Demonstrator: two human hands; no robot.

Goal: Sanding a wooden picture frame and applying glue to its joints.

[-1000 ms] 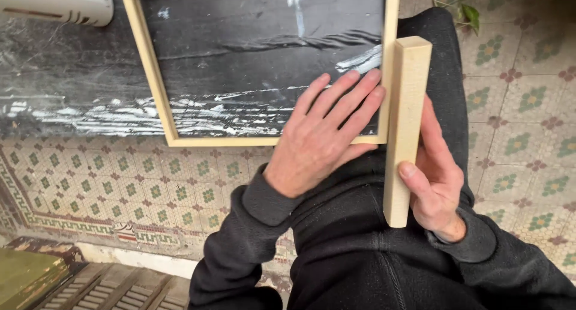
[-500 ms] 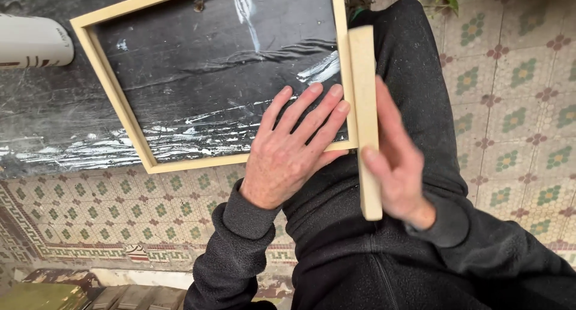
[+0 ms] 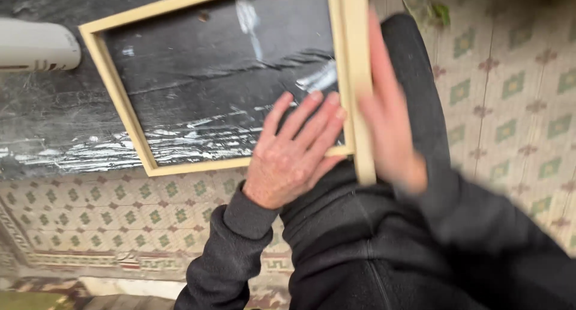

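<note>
Dark grey fleece sleeves point(image 3: 240, 238), black trousers point(image 3: 420, 76)

The right hand point(image 3: 389, 115) is smeared by blur, so its fingers cannot be told apart. The wood block point(image 3: 359, 88) beside those fingers runs off the top edge, as does the frame point(image 3: 129, 121).

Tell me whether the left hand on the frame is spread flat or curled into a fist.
Spread flat: the left hand lies palm down, fingers extended across the wooden frame's lower right corner.
</note>
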